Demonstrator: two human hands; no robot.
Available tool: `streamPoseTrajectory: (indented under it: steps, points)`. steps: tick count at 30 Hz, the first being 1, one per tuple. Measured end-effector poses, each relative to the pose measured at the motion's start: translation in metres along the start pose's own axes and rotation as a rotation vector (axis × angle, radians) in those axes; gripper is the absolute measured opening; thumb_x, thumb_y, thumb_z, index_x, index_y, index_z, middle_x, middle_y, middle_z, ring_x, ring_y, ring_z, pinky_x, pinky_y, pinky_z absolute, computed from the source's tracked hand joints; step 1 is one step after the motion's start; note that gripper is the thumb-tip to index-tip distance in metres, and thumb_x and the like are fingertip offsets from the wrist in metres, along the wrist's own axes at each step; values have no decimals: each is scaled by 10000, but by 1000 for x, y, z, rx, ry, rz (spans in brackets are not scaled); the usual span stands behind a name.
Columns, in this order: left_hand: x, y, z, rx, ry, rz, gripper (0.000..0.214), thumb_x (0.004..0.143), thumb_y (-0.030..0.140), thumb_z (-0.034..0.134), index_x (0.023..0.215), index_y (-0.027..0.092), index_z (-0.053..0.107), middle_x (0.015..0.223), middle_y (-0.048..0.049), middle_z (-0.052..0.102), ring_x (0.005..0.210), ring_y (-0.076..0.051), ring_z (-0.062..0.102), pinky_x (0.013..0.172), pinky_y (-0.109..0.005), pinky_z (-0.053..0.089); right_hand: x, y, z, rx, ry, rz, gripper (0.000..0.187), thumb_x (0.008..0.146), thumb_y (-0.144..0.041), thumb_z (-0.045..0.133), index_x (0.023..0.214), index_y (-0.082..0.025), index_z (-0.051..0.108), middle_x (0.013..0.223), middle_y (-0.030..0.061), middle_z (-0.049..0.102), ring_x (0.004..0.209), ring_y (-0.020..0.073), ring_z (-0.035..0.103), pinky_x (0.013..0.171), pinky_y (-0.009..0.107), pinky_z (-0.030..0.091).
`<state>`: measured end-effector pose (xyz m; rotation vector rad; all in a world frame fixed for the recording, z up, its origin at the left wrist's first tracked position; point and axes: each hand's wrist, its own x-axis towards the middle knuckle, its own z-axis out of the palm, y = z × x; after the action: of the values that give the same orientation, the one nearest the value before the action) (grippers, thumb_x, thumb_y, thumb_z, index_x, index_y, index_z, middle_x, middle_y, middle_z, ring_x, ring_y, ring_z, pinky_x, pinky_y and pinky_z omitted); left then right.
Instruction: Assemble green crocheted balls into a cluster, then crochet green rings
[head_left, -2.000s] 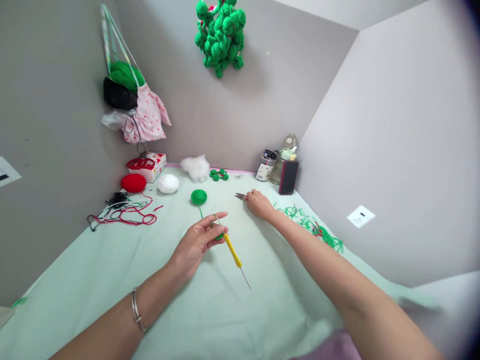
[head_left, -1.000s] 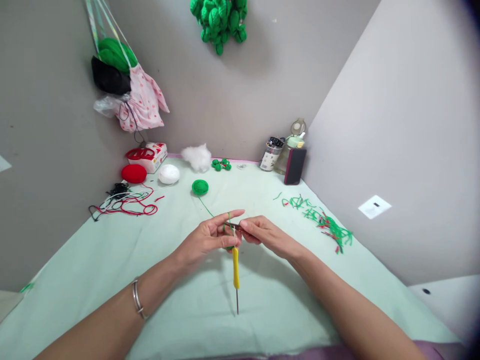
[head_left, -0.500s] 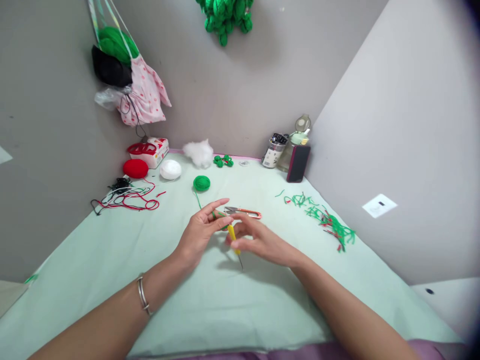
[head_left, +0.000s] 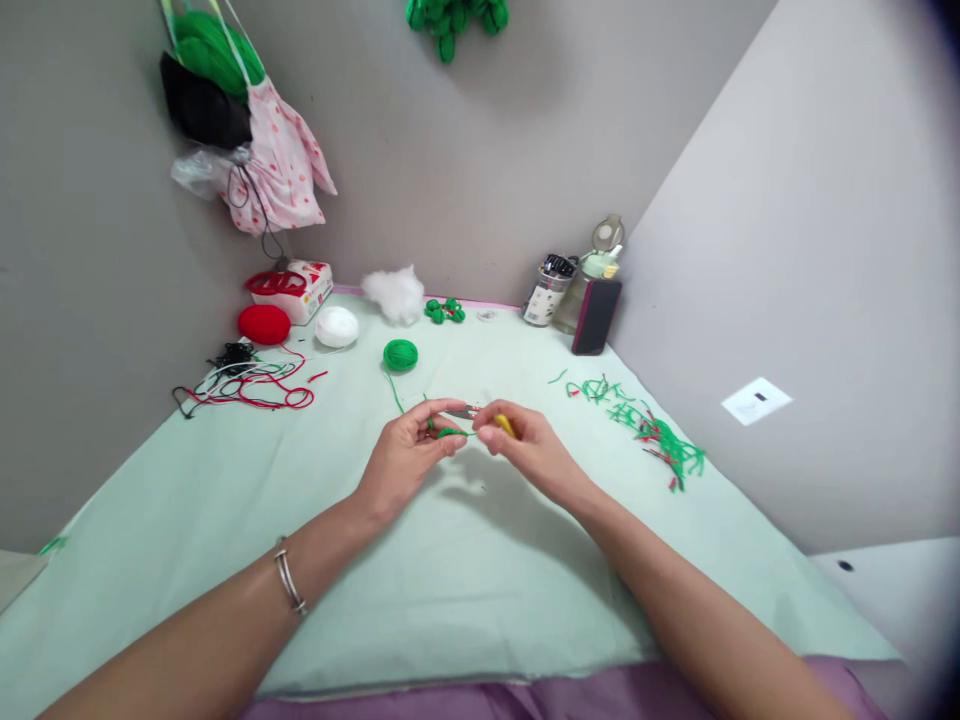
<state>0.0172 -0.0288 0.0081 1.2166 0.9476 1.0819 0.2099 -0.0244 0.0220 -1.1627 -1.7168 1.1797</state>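
My left hand (head_left: 405, 455) is closed in a pinch on a small green crochet piece (head_left: 448, 433). A green strand runs from it back to a green yarn ball (head_left: 400, 354) on the table. My right hand (head_left: 529, 450) is closed on a yellow-handled crochet hook (head_left: 507, 425), whose tip points at the green piece. The two hands almost touch above the middle of the pale green table cloth (head_left: 465, 590). Just behind them lie small snips (head_left: 459, 409), partly hidden by my fingers.
A red yarn ball (head_left: 264, 323), a white yarn ball (head_left: 337, 326), white stuffing (head_left: 394, 292) and a tissue box (head_left: 294, 288) sit at the back left. Tangled cords (head_left: 240, 385) lie left. Yarn scraps (head_left: 649, 432) lie right. A jar (head_left: 545, 291), bottle (head_left: 592, 272) and phone (head_left: 596, 316) fill the corner.
My right hand fetched the snips from the back, brought them to the green piece, laid them down, then took the yellow hook that hung below my left hand.
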Motion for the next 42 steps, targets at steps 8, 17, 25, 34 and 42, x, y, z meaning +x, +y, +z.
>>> streamPoseTrajectory:
  steps: [8, 17, 25, 34, 42]
  points:
    - [3, -2, -1, 85, -11, -2, 276, 760, 300, 730, 1014, 194, 732, 729, 8, 640, 713, -145, 561, 713, -278, 434, 3, 3, -2, -8, 28, 52, 384, 881, -519, 600, 713, -174, 611, 633, -26, 496, 562, 98, 355, 554, 250, 286]
    - [0, -2, 5, 12, -41, 21, 409, 718, 248, 756, 1097, 178, 620, 710, 37, 611, 684, -125, 557, 692, -260, 430, 4, 4, 7, 68, -20, 19, 276, 812, -422, 699, 745, -164, 625, 694, -20, 533, 647, 111, 411, 626, 261, 328]
    - [1, 2, 2, 24, -40, -45, 374, 743, 257, 739, 1091, 187, 622, 742, 36, 626, 674, -121, 555, 666, -258, 413, 4, 2, -3, 39, 154, 27, 313, 843, -481, 663, 785, -174, 647, 655, -27, 508, 558, 96, 326, 546, 259, 289]
    - [2, -3, 1, 14, -66, -18, 395, 727, 271, 761, 1090, 187, 630, 707, 40, 620, 682, -131, 570, 708, -277, 437, -4, 4, 0, -331, 110, -300, 163, 917, -330, 620, 925, -223, 742, 888, 57, 646, 702, 141, 564, 634, 284, 413]
    - [1, 0, 2, 20, -62, -32, 377, 730, 281, 762, 1072, 186, 635, 713, 42, 607, 676, -123, 562, 703, -273, 439, -7, 3, 2, -537, 83, -340, 152, 847, -128, 561, 904, -208, 676, 902, 48, 631, 686, 125, 547, 581, 254, 383]
